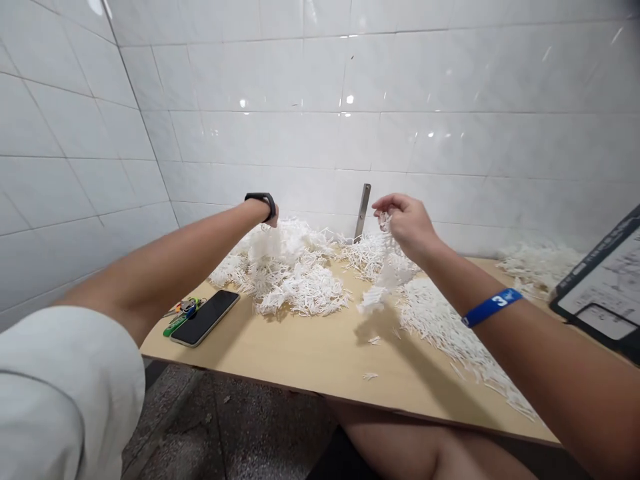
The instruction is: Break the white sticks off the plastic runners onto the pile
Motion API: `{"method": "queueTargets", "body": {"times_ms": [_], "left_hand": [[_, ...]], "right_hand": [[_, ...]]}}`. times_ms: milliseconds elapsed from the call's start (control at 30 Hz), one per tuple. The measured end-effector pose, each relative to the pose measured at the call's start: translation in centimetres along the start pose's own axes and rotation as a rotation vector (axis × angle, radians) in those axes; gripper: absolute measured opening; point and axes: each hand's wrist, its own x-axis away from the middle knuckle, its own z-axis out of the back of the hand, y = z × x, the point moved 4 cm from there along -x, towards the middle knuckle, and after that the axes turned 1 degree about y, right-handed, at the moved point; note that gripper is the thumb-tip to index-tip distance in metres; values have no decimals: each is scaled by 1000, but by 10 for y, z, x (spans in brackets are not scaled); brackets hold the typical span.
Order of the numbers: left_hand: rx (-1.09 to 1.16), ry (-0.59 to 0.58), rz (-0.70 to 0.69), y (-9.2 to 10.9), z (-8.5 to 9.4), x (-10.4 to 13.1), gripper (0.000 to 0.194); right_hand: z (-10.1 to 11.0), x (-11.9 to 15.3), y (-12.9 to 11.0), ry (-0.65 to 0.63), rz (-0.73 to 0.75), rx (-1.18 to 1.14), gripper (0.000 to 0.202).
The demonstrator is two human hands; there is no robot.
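My right hand (409,225) is raised over the board with its fingers curled together. From them hangs a flimsy white mesh-like piece (393,270), somewhat blurred, whose lower end dangles above the wood. My left hand (273,217) reaches over the big left heap of small white sticks (305,283), and its fingers are hidden behind the wrist with the black band. Just below that hand a whitish, see-through mesh (265,247) shows against the heap; I cannot make out whether the fingers grip it. Another pile of thin white sticks (435,320) spreads under my right forearm.
On the tan board (300,353), a black-screened phone (206,318) lies at the left beside keys with a green strap (176,323). An upright metal strip (363,212) stands at the back. A dark-framed panel (605,280) leans at right, near more sticks (537,263). White tiled walls enclose the board.
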Motion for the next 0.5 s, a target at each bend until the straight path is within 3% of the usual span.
{"method": "queueTargets", "body": {"times_ms": [67,100,200,267,367,433,500], "left_hand": [[43,13,-28,24,-12,19,57],[206,12,-105,43,-19,32,58],[771,-201,-318,108,-56,78,63],[910,-262,-299,137,-84,98,60],[1047,-137,-53,142,-116,94,18],[1276,30,123,123,-125,78,8],[1697,83,279,100,-135,62,8]], "right_hand": [[-10,3,-7,-36,6,25,24],[-16,3,-10,-38,11,11,25],[-34,-3,-17,-36,-22,-108,27],[-42,-7,-19,-84,-52,-126,28],[-26,8,-22,-57,164,117,27],[-5,47,-24,22,445,352,34],[8,107,-13,-72,622,499,44]]}}
